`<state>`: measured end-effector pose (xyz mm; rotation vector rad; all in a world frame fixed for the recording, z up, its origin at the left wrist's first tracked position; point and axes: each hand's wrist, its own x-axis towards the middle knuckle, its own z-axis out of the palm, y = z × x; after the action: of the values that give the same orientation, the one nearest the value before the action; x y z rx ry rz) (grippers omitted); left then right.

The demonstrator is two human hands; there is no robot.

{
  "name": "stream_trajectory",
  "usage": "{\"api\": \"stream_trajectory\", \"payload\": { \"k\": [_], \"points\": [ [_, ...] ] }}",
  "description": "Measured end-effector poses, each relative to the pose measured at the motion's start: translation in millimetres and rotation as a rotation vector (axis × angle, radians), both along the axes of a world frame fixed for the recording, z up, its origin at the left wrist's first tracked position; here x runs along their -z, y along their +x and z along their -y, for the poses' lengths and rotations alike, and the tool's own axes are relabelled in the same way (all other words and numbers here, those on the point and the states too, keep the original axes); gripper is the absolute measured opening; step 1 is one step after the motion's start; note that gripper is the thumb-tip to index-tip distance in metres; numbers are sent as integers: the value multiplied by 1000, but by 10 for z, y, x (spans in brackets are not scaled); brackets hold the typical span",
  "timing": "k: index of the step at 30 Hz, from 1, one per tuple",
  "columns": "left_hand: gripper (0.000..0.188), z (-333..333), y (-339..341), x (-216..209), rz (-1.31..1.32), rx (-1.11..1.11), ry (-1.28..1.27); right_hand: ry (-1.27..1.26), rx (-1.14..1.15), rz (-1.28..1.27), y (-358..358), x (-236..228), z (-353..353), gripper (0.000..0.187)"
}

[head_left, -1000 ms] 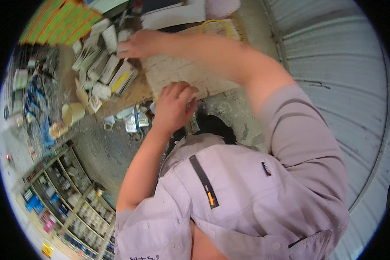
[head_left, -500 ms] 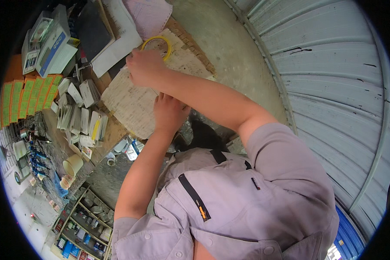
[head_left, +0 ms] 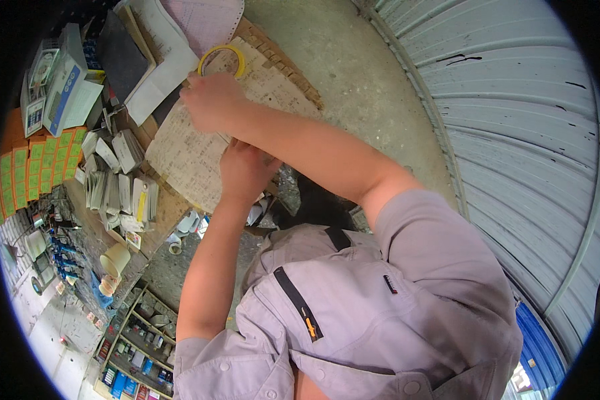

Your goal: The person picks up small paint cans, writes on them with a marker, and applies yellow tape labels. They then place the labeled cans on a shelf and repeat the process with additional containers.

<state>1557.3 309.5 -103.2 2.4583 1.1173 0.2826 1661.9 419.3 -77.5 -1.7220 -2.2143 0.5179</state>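
**Down on the tabletop: pinning the sheet while grabbing the tape**

Closest to the body, the left hand (head_left: 245, 170) lay flat on the near edge of the worn printed cardboard sheet (head_left: 193, 150), fingers pressed together as far as I could tell. Honestly, that was the bit to get right: steady weight there so the sheet couldn't slide off the tabletop (head_left: 163, 217). Further out, the right hand (head_left: 210, 100) reached across the sheet's far end, fingers curled at the yellow tape ring (head_left: 221, 59) lying on the top corner; whether it actually pinched the ring, I couldn't tell. Left of it sat stacked paper bundles (head_left: 117, 183).
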Motion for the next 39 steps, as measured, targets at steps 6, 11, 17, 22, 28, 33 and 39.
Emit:
{"api": "stream_trajectory", "payload": {
  "k": [6,11,17,22,28,33,39],
  "points": [
    [20,98,68,-172,-133,0,-1,155,138,-350,329,-120,378,29],
    [13,148,-190,-388,1,-210,-108,375,514,-705,1174,-35,1068,18],
    [11,188,-335,-352,260,-404,-276,-19,774,-731,1544,334,1675,21],
    [11,193,-368,-281,352,-458,-358,-46,809,-698,1277,544,1905,29],
    [13,194,-392,-250,330,-450,-327,-160,887,-741,1131,641,1964,36],
    [16,226,-438,-243,355,-411,-299,-212,966,-834,1135,729,1979,49],
    [20,320,-558,-212,417,-457,-267,-160,930,-850,1146,799,1972,41]
  ]
}}
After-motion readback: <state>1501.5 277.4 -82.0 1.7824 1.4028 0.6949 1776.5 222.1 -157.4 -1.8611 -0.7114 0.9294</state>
